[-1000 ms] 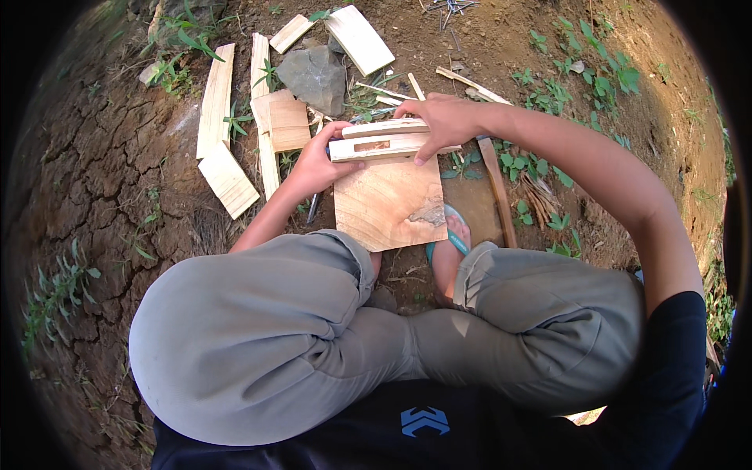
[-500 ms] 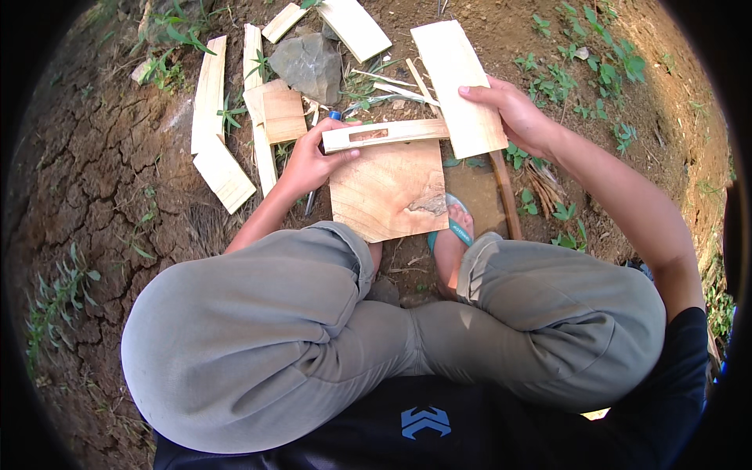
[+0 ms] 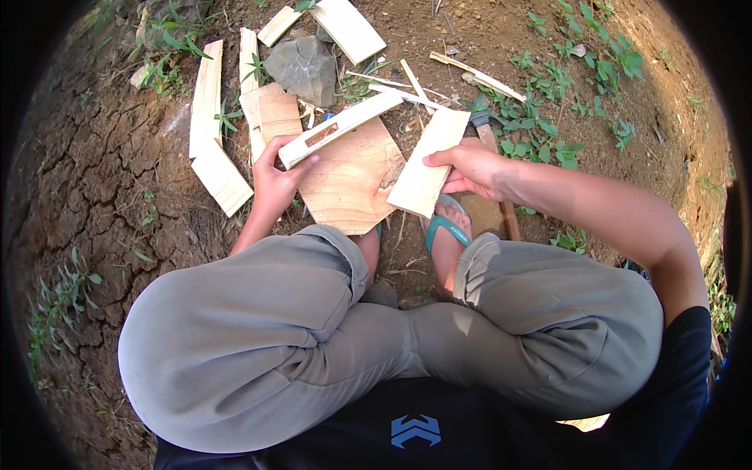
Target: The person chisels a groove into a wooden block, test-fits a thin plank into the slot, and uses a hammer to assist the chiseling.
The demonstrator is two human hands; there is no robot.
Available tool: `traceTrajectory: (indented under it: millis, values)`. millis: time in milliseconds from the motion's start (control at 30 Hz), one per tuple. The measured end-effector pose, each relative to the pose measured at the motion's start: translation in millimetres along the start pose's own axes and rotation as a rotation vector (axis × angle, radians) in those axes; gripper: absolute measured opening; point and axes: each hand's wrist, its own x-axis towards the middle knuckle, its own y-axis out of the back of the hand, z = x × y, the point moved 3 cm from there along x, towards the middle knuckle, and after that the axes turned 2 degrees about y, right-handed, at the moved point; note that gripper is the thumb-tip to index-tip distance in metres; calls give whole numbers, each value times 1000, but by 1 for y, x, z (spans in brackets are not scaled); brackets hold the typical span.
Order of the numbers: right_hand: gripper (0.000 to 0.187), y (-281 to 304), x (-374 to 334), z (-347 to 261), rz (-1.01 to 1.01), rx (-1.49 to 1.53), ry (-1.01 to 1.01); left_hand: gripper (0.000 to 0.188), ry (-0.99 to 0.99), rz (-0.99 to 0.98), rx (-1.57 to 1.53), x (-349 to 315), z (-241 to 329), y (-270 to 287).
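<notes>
While the left hand (image 3: 276, 174) is curled closed around the near end of a long pale wooden bar (image 3: 345, 124) with a rectangular slot, above a flat brown wooden board (image 3: 345, 184), the right hand (image 3: 476, 168) pinches, thumb on top, a pale rectangular wooden plank (image 3: 419, 172) over this board's right edge. One angular grey stone (image 3: 304, 72) lies beyond the board.
</notes>
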Motion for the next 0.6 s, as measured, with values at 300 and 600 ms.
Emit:
traceTrajectory:
  millis: [300, 600]
  values:
    - [43, -60, 48, -22, 18, 269, 72, 36, -105, -63, -167, 3, 25, -10]
    - [63, -69, 59, -52, -1, 430, 45, 43, -104, -132, -246, 9, 30, -5]
